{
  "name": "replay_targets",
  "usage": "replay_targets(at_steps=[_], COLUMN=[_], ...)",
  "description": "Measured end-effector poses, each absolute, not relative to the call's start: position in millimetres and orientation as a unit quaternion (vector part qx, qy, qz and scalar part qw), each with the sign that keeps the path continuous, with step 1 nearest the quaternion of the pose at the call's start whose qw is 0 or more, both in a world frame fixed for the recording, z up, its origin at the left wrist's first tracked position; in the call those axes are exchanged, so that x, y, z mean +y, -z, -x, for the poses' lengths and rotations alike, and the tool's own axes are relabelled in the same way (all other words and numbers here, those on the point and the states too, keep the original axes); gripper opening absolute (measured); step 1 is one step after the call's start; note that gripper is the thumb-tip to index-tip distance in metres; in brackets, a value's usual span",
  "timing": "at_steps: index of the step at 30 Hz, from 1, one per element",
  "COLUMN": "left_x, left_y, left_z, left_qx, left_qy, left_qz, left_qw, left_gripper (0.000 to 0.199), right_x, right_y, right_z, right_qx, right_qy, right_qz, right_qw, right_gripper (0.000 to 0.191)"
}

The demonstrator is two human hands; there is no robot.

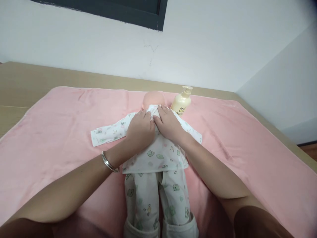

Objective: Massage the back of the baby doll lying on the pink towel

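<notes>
Doll [154, 98] lies on the pink blanket [61, 138], head near the far edge, white printed trousers [146, 201] pointing to the near edge. Left hand [140, 129] and right hand [169, 124] both on the printed shirt [158, 162], fingertips at the collar just below the head, thumbs close together. Fingers bent over the cloth; can't tell if they pinch it or just press. Pump bottle [181, 101] stands by the far edge, just right of the head: tight there. Room toward the left and right edges, past both sleeves.
</notes>
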State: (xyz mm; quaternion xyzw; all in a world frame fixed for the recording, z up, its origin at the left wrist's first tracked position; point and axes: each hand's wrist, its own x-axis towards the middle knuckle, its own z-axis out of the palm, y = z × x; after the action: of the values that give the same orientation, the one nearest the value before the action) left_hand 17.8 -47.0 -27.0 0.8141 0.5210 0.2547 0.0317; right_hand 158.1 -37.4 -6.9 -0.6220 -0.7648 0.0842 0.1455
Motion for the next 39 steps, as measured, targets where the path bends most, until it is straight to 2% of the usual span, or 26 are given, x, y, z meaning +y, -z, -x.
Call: replay_targets(at_steps=[8, 10, 15, 18, 20, 26, 34, 39], left_x=[-28.0, -24.9, -35.9, -46.5, -49.2, -33.3, -40.9, -38.5], left_y=[13.6, 15.2, 21.5, 21.0, 17.5, 11.6, 34.7, 28.2], left_z=[-5.9, -5.4, -11.8, -14.8, -14.7, -6.6, -11.5, -11.6], left_qx=[0.536, 0.546, 0.537, 0.535, 0.541, 0.552, 0.499, 0.519], left_qy=[-0.251, -0.243, -0.214, -0.223, -0.227, -0.218, -0.268, -0.261], left_qz=[-0.791, -0.789, -0.814, -0.815, -0.809, -0.794, -0.824, -0.811], left_qw=[0.153, 0.146, 0.052, 0.015, 0.022, 0.131, 0.011, 0.071], left_gripper=[0.026, 0.028, 0.037, 0.037, 0.035, 0.025, 0.036, 0.038], right_x=[-64.9, -67.6, -48.1, -35.9, -35.6, -65.0, -42.5, -45.7], right_y=[5.6, 2.4, -0.6, 4.3, 7.7, 4.7, 3.0, 6.4], right_z=[-145.7, -145.4, -157.5, -163.2, -162.3, -146.5, -159.4, -156.0], right_qx=[-0.785, -0.787, -0.777, -0.772, -0.769, -0.778, -0.774, -0.776], right_qy=[-0.022, -0.031, -0.111, -0.115, -0.101, -0.026, -0.062, -0.027], right_qz=[0.602, 0.598, 0.6, 0.601, 0.607, 0.609, 0.613, 0.616], right_qw=[0.149, 0.147, 0.155, 0.171, 0.175, 0.15, 0.148, 0.135], right_gripper=[0.06, 0.059, 0.061, 0.061, 0.062, 0.06, 0.054, 0.059])
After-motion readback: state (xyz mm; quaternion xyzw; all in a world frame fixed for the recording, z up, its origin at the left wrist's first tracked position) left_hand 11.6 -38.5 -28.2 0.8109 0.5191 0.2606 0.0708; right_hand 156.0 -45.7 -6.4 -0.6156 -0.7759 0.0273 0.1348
